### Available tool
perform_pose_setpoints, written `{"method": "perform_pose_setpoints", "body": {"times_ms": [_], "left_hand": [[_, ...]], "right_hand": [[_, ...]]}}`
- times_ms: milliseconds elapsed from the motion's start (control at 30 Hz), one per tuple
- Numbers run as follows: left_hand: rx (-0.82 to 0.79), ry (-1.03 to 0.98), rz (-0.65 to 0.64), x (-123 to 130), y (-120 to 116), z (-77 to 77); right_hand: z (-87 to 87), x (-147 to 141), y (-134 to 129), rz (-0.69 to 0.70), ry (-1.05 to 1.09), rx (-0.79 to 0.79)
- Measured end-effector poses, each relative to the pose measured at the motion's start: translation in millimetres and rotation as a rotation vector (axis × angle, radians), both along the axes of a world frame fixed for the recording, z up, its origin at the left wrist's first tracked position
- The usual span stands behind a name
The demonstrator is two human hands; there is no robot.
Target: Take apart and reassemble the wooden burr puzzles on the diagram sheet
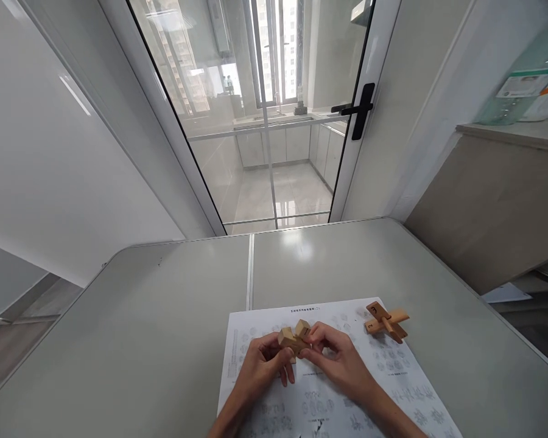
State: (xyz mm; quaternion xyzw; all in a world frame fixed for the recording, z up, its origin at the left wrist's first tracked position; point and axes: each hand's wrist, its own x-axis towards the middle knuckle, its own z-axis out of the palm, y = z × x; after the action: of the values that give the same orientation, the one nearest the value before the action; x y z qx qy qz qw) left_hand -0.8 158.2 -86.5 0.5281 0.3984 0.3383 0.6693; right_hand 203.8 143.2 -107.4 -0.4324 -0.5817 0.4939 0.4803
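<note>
Several small light wooden blocks (pixel 288 338) are held together between my two hands, above a printed sheet (pixel 310 401). My left hand (pixel 263 364) has its thumb and fingers closed on the left side of the blocks. From the right, my right hand (pixel 338 359) pinches them between thumb and fingers. How the blocks fit together is partly hidden by the fingers. A darker wooden cross-shaped puzzle (pixel 385 322), with numbers on its pieces, rests on the sheet's upper right edge.
The pale table (pixel 173 340) has a seam down its middle. Beyond its far edge stands a glass door with a black handle (pixel 360 111). At the upper right, a shelf (pixel 520 139) holds clear plastic bottles (pixel 525 91).
</note>
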Motion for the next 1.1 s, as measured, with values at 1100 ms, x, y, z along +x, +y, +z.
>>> {"method": "perform_pose_setpoints", "body": {"times_ms": [1100], "left_hand": [[-0.109,-0.079,0.269,-0.6,3.0,3.5]], "right_hand": [[0.4,-10.5,2.0,0.117,-0.439,0.308]]}}
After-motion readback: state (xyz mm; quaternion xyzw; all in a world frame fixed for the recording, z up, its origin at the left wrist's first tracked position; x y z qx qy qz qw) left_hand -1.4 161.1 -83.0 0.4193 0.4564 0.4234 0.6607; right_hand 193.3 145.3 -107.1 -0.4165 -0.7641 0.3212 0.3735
